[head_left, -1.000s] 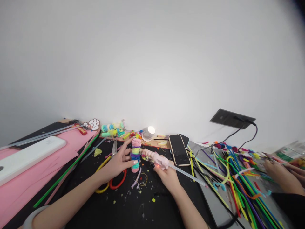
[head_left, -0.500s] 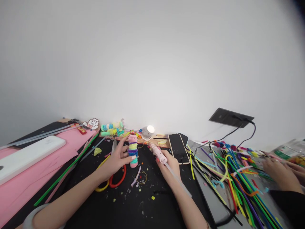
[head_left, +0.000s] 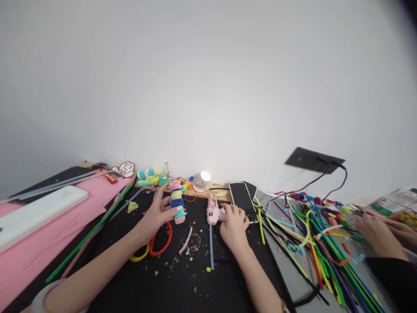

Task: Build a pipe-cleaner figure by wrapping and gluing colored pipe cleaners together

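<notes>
In the head view, taking the small white lamp (head_left: 199, 183) by the wall as reference, I find my left hand (head_left: 156, 217) nearer to me and to its left, narrowed on a striped cylinder (head_left: 176, 195): thumb across the front, other fingers along the left side. I judge that this hold steadies the cylinder while leaving most of its bands uncovered.

My right hand (head_left: 235, 225) is nearer to me and right of the lamp, fingers at the handle of a pale pink hot glue gun (head_left: 213, 213); whether they are closed on it I cannot tell. The gun's front points towards the lamp, its translucent glue stick (head_left: 211, 252) trailing towards me over the black mat (head_left: 156, 287). The handle lies sideways, presumably to suit my right hand.

Condition of the cylinder: ridged, apparently soft bands in pink, yellow, blue and turquoise, pink at both ends, its top leaning slightly left. Whether its base touches the mat is unclear.
</notes>
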`<state>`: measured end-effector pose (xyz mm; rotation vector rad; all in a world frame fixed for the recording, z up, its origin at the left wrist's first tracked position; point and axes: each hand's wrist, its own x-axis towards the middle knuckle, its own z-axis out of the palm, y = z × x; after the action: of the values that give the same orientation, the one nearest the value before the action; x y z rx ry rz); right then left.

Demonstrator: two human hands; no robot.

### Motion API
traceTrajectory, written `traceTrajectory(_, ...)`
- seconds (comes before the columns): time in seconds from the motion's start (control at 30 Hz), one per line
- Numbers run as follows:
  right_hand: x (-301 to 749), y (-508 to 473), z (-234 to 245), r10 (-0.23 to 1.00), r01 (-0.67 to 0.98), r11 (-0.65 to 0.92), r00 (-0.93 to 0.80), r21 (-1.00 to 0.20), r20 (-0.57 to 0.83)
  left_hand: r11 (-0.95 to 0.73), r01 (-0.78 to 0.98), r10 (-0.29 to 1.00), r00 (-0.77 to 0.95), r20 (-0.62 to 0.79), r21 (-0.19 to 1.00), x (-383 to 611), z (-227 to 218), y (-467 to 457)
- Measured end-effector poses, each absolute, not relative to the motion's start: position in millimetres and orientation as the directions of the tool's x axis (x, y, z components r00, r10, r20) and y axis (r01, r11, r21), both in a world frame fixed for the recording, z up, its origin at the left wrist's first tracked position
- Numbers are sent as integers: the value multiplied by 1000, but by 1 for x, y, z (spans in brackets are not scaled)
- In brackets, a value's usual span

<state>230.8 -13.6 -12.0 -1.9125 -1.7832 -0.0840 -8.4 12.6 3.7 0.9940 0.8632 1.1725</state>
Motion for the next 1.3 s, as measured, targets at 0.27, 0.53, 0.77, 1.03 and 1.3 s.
traceTrajectory(0.27,222,-19,1,870,753,465,-289,-465,401,7,-234,977,209,43,972,-10,1,10)
traceTrajectory(0.53,219,-21,2,871,765,478,-346,-432,349,-53,-165,965,245,94,985,-9,-3,11)
traceTrajectory(0.77,218,-20,-3,864,782,488,-373,-387,338,-72,-172,961,251,114,982,-9,-10,15)
traceTrajectory(1.03,218,-18,-4,852,780,509,-395,-364,344,-62,-137,962,257,96,989,-10,-7,13)
traceTrajectory(1.3,217,-19,-3,831,777,538,-425,-326,359,-56,-143,957,274,94,988,-8,-4,12)
